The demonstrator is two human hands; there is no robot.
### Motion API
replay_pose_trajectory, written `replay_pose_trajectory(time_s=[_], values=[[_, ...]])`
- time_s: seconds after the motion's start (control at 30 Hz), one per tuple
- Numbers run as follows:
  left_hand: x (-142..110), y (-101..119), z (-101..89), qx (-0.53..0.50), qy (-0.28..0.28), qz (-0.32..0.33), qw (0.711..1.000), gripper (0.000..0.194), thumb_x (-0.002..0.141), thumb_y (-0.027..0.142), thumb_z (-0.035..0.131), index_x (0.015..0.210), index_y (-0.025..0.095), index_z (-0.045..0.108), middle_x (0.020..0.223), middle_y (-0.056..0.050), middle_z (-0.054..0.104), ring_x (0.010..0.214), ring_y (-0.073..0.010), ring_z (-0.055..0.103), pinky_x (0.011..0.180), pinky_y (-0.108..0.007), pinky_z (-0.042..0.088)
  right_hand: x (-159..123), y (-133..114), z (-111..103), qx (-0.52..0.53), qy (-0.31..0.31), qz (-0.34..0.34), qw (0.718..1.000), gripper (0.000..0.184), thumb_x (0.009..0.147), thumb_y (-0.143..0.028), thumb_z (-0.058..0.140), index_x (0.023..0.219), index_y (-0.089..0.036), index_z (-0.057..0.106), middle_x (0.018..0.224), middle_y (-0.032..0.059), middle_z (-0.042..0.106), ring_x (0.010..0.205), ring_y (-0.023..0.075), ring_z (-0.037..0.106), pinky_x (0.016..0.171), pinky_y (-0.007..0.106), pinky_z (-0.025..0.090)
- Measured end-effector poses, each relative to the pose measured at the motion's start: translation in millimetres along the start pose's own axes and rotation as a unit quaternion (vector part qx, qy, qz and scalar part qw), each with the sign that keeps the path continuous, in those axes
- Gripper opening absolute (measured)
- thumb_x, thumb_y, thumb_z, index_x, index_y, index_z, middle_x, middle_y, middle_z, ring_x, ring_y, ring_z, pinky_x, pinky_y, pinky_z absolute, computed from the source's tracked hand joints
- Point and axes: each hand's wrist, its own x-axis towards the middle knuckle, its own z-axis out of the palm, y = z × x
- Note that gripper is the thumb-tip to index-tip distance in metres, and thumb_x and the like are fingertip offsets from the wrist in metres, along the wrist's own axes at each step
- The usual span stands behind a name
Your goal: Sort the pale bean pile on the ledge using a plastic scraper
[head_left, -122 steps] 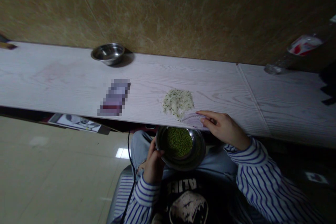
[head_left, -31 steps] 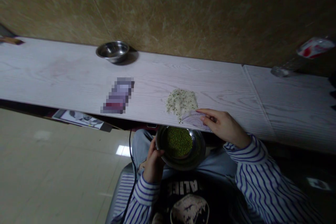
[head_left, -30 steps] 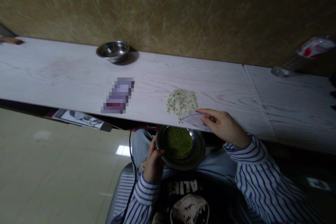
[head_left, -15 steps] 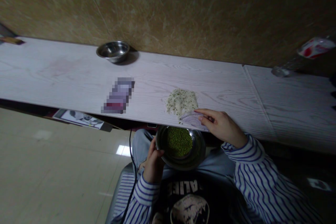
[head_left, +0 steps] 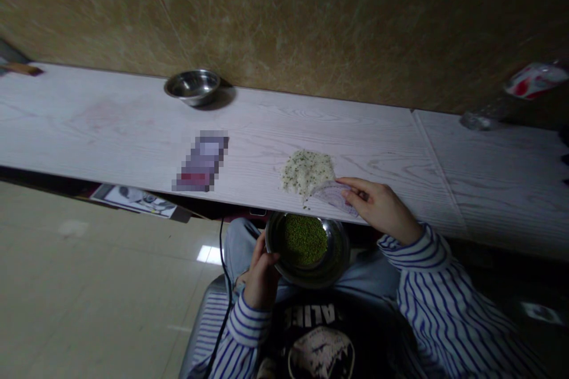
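Note:
My left hand (head_left: pixel 261 275) grips the rim of a steel bowl (head_left: pixel 335 260) that holds green beans (head_left: pixel 304 240) and sits in my lap just below the table edge. My right hand (head_left: pixel 377 208) rests on the white wood-grain table (head_left: pixel 111 130), its fingers closed on a thin pale card (head_left: pixel 331 193). The card's edge touches the near side of a small pile of white grains mixed with green beans (head_left: pixel 306 170).
An empty steel bowl (head_left: pixel 192 86) stands at the back by the brown wall. A blurred flat object (head_left: pixel 202 161) lies left of the pile. A plastic bottle (head_left: pixel 515 93) lies at the far right. Printed paper (head_left: pixel 133 201) shows under the table edge.
My right hand has slid the card a little up and toward the pile, and its edge now touches the grains. The left hand and the bowl have stayed put.

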Motion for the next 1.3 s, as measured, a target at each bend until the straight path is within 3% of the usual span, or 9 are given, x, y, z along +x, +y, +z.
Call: replay_pose_trajectory(time_s=[0.17, 0.47, 0.93, 1.3], values=[[-0.1, 0.7, -0.9, -0.01, 0.012, -0.017, 1.0, 0.052, 0.07, 0.023, 0.072, 0.122, 0.03, 0.073, 0.123, -0.004, 0.075, 0.122, -0.0329, 0.062, 0.097, -0.045, 0.052, -0.6, -1.9, -1.2, -0.003, -0.021, -0.001, 1.0, 0.039, 0.089, -0.031, 0.057, 0.119, -0.018, 0.079, 0.07, 0.0035, 0.072, 0.052, 0.0146, 0.054, 0.049, 0.027, 0.04], [-1.0, 0.7, 0.0, 0.001, 0.003, -0.007, 1.0, 0.052, 0.073, 0.024, 0.07, 0.124, 0.03, 0.072, 0.128, -0.004, 0.073, 0.127, -0.0334, 0.059, 0.097, -0.044, 0.052, 1.5, -1.9, -2.8, -0.019, -0.009, 0.006, 1.0, 0.04, 0.09, -0.029, 0.057, 0.122, -0.018, 0.078, 0.07, 0.0041, 0.073, 0.053, 0.0149, 0.055, 0.05, 0.028, 0.04], [-1.3, 1.3, -0.4, -0.004, 0.013, 0.007, 1.0, 0.051, 0.071, 0.022, 0.07, 0.122, 0.028, 0.073, 0.125, -0.005, 0.074, 0.126, -0.0319, 0.06, 0.1, -0.042, 0.049, 2.0, -8.0, -2.3, -0.019, -0.042, -0.02, 0.999, 0.038, 0.091, -0.028, 0.057, 0.121, -0.02, 0.078, 0.09, 0.0057, 0.081, 0.061, 0.017, 0.064, 0.054, 0.029, 0.047], [-1.9, 4.0, 0.6, -0.002, 0.013, 0.017, 1.0, 0.054, 0.071, 0.023, 0.07, 0.125, 0.026, 0.072, 0.128, -0.007, 0.073, 0.131, -0.0352, 0.057, 0.104, -0.047, 0.048, -1.0, -4.8, -2.8, -0.051, -0.045, -0.052, 0.996, 0.035, 0.095, -0.026, 0.057, 0.123, -0.025, 0.077, 0.109, 0.0066, 0.081, 0.083, 0.0219, 0.073, 0.075, 0.034, 0.058]])
